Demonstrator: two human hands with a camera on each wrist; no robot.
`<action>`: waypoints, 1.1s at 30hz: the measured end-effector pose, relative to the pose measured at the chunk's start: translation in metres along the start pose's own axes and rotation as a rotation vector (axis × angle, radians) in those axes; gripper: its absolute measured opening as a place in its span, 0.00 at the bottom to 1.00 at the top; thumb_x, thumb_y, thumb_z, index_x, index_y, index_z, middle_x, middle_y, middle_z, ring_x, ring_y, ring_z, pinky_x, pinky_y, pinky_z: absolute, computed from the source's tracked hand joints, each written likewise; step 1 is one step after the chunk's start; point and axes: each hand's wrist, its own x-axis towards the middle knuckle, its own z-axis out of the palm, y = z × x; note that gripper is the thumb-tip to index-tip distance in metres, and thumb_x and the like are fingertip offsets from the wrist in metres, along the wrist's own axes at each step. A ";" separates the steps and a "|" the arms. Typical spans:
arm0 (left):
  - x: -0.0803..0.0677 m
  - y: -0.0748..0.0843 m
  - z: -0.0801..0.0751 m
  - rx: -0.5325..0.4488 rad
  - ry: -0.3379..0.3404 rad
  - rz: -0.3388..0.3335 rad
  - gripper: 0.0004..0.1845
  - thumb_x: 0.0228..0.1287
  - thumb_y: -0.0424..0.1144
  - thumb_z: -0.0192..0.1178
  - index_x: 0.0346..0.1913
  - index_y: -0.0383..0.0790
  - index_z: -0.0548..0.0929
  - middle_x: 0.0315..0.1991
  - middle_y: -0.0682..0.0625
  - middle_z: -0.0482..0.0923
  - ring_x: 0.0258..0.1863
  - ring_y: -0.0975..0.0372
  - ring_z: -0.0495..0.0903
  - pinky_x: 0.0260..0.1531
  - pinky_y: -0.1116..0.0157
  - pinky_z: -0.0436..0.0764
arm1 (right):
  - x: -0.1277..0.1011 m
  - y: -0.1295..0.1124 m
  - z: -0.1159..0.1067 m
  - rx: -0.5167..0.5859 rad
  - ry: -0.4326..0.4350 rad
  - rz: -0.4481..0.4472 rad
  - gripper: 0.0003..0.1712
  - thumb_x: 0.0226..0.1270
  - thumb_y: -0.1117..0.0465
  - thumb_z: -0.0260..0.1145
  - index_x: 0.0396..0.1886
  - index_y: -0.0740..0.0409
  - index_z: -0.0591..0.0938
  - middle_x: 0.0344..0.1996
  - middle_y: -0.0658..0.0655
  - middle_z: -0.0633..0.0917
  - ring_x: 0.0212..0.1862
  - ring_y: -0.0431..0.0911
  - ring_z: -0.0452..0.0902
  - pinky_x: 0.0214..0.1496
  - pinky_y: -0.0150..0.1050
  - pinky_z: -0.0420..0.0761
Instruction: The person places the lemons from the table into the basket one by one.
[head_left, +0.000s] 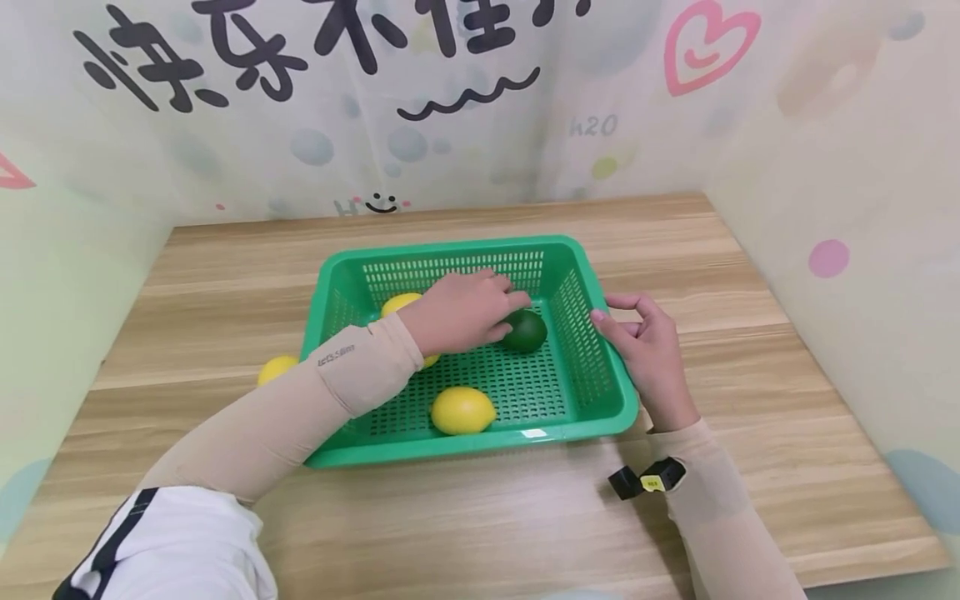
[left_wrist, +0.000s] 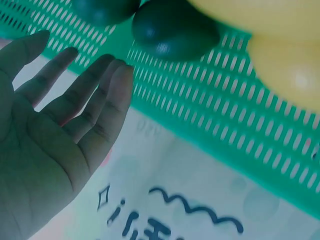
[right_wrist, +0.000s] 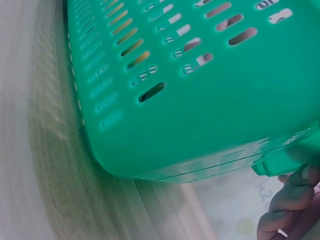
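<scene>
Head view: a green basket [head_left: 600,417] is seen on a wooden table [head_left: 750,392]. The left hand [head_left: 465,310] is reached into it, fingers laid over a dark green lime [head_left: 527,332] at the far right of the basket floor; whether the lime is clasped cannot be told here. The right hand [head_left: 651,354] is held against the basket's right rim, thumb on the edge, fingers loosely bent. One lemon [head_left: 462,410] lies near the front wall, another [head_left: 400,303] is half hidden behind the left wrist, a third [head_left: 277,368] lies outside on the left.

Left wrist view: the fingers [left_wrist: 107,100] are shown straight and apart from the lime [left_wrist: 175,30], so nothing is clamped. The lime's long axis appears to run left to right.

Right wrist view: only curled fingertips [right_wrist: 292,200] under the basket rim are seen.

Risk, as judged: the round lime could roll from under flat fingers, or the basket could slide if the rim is released.
</scene>
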 end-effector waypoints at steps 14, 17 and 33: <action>-0.044 -0.034 -0.024 -0.095 0.069 -0.169 0.21 0.72 0.38 0.65 0.65 0.44 0.79 0.52 0.44 0.84 0.49 0.52 0.83 0.30 0.59 0.85 | -0.004 -0.003 0.000 0.007 0.019 0.008 0.24 0.74 0.53 0.69 0.60 0.64 0.76 0.29 0.56 0.91 0.29 0.50 0.90 0.28 0.43 0.88; -0.051 -0.035 -0.024 -0.114 0.076 -0.179 0.21 0.72 0.37 0.64 0.65 0.42 0.80 0.52 0.43 0.84 0.49 0.51 0.82 0.30 0.58 0.84 | -0.004 -0.003 0.001 0.002 0.018 0.015 0.25 0.73 0.53 0.69 0.60 0.64 0.75 0.30 0.57 0.91 0.29 0.51 0.90 0.29 0.43 0.88; -0.078 -0.050 -0.029 -0.177 0.127 -0.219 0.22 0.72 0.37 0.65 0.66 0.40 0.79 0.57 0.41 0.83 0.49 0.50 0.84 0.33 0.57 0.85 | -0.004 -0.004 0.004 -0.001 0.011 0.024 0.26 0.74 0.52 0.69 0.61 0.65 0.75 0.28 0.54 0.91 0.29 0.51 0.90 0.29 0.43 0.88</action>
